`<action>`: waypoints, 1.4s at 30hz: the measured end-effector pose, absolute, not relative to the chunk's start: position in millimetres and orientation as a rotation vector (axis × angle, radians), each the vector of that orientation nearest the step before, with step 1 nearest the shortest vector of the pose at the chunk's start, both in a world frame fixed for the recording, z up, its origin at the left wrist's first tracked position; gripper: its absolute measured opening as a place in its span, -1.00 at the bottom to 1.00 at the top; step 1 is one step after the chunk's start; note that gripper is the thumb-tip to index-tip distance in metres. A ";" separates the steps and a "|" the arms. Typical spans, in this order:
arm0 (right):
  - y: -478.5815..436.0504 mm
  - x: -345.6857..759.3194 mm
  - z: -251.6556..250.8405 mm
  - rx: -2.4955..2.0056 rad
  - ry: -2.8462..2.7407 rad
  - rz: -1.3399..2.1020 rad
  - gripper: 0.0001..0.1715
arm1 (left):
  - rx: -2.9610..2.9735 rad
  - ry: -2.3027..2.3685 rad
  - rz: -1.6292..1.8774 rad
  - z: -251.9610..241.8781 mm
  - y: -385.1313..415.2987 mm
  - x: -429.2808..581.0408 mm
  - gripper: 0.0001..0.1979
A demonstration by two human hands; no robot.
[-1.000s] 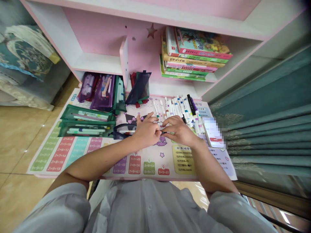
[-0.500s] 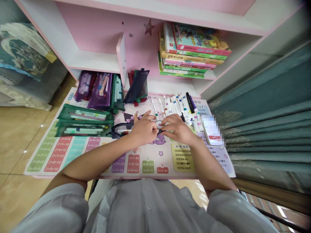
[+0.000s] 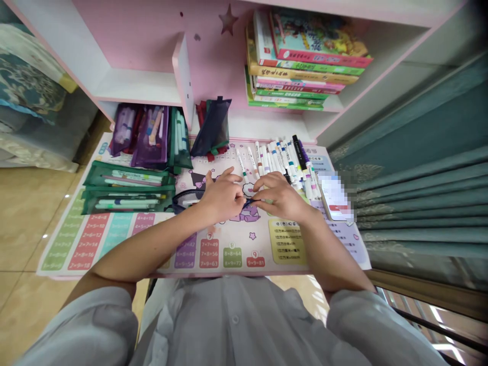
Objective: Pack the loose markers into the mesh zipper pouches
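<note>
A dark blue zip pouch [image 3: 178,202] lies on the desk, mostly hidden beneath my left hand [image 3: 224,198]. Thumb and index finger of that hand pinch the pouch's right end, while its other fingers are raised. My right hand [image 3: 280,195] is closed on the tip of the same end, fingertips pressed together close to the left hand's. A white pen or marker shows partly inside the pouch's left side. Just beyond my right hand lies a pile of white markers [image 3: 276,157], with a black marker [image 3: 299,151] among them.
Green mesh pouches [image 3: 125,190] with pens lie at the left, purple pouches [image 3: 152,134] behind them. Another dark blue pouch [image 3: 213,127] leans near the shelf. A phone [image 3: 335,195] lies at the right. Books [image 3: 301,76] are stacked on the shelf; a curtain [image 3: 412,193] hangs beside the desk.
The camera view has shifted slightly, so the shelf and books sit higher in the picture. Both hands stay at the pouch's right end, with hardly any movement of the fingers.
</note>
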State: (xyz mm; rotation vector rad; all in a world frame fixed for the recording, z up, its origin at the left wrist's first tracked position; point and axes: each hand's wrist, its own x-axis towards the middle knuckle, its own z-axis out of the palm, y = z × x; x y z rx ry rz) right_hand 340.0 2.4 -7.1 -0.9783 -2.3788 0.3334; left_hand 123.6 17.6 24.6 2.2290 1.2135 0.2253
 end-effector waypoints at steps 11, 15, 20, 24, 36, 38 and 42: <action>0.1 339.8 -2.2 -1.004 -2.411 0.323 -0.78 | 2.252 1.219 0.094 34.6 20.9 118.8 -0.80; -0.3 339.6 -1.3 -1.003 -2.418 0.322 -0.77 | 2.266 1.211 0.094 33.5 21.5 118.3 -0.81; 0.6 340.6 -4.1 -0.994 -2.396 0.307 -0.76 | 2.278 1.225 0.073 35.1 22.3 117.3 -0.82; 0.8 341.5 -5.1 -0.985 -2.387 0.293 -0.76 | 2.281 1.222 0.044 38.2 23.4 115.5 -0.82; 0.1 341.7 -1.8 -1.003 -2.423 0.308 -0.77 | 2.305 1.204 0.014 41.1 25.4 112.4 -0.81; -0.1 341.8 -2.0 -1.001 -2.425 0.306 -0.77 | 2.314 1.201 0.011 40.7 25.8 112.0 -0.81; -0.1 342.5 -1.9 -0.997 -2.425 0.293 -0.77 | 2.332 1.205 0.027 38.3 27.2 110.0 -0.82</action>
